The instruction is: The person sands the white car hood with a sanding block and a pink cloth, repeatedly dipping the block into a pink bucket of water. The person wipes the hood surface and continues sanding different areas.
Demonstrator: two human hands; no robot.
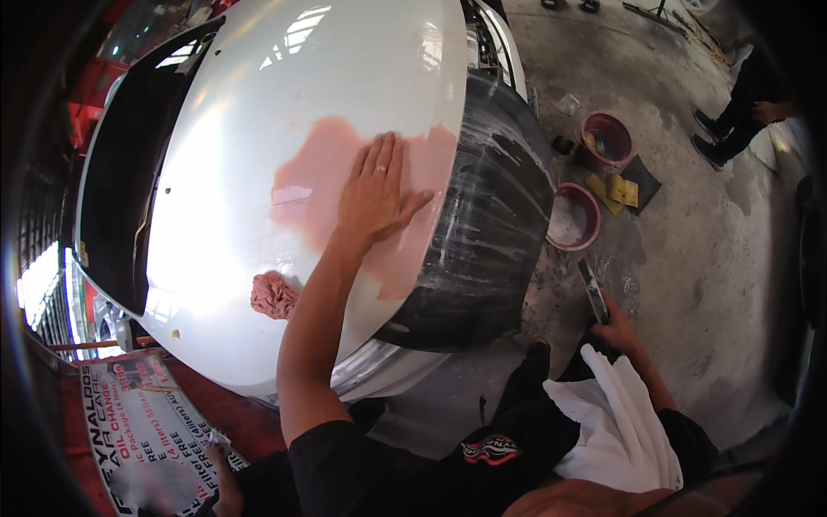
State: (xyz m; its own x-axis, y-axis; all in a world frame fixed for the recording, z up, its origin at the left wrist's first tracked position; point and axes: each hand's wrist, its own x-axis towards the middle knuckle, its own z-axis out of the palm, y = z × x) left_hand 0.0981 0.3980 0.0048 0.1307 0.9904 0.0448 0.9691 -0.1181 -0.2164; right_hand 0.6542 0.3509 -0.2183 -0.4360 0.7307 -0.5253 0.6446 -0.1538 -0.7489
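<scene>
Left hand (375, 189): laid palm down, fingers straight and close together, thumb spread; nothing gripped; a ring worn.
Pink patch (314, 177): found beneath the left hand and to both sides of it.
Hood (370, 60): white, glossy; extended all around the pink patch.
Rag (274, 295): pink, crumpled; laid on the hood, left of the left hand and nearer the body.
Bumper (482, 215): black, streaked with white; set right of the left hand.
Right hand (613, 327): closed around one end of the block; held well apart from the left hand, to its right and nearer the body.
Block (592, 289): long, narrow; pointed outward from the right hand.
Cloth (616, 422): white; draped over the body, near the right forearm.
Near bucket (594, 205), far bucket (622, 129): reddish; stood on the floor beyond the right hand.
Sheets (622, 190): yellow; placed just beside the buckets.
Bystander (741, 108): dark-clothed; seen well beyond the right hand, farther right.
</scene>
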